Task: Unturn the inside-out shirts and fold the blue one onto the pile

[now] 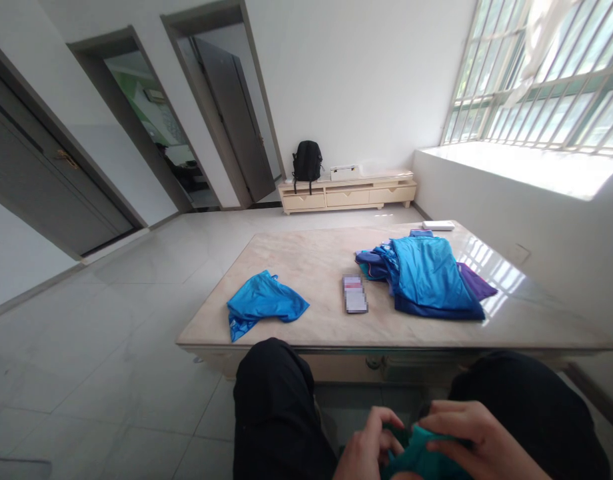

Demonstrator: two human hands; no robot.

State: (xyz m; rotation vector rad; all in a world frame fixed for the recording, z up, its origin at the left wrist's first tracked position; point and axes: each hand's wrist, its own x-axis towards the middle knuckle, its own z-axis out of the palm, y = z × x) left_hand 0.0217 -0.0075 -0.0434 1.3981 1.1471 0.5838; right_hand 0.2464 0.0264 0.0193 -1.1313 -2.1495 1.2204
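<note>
Low in the view, between my knees, my left hand (369, 443) and my right hand (474, 443) both grip a bunched teal garment (421, 457) in my lap. Ahead stands a low marble table (306, 260). A crumpled bright blue garment (264, 303) lies at its near left. A pile of blue and purple clothes (429, 277) sits at its right. A phone (354, 293) lies flat between them.
A white remote-like object (438, 226) rests at the table's far right corner. A cream TV cabinet (347, 192) with a black backpack (307, 162) stands against the far wall. Doorways open on the left. A low wall under a barred window runs along the right.
</note>
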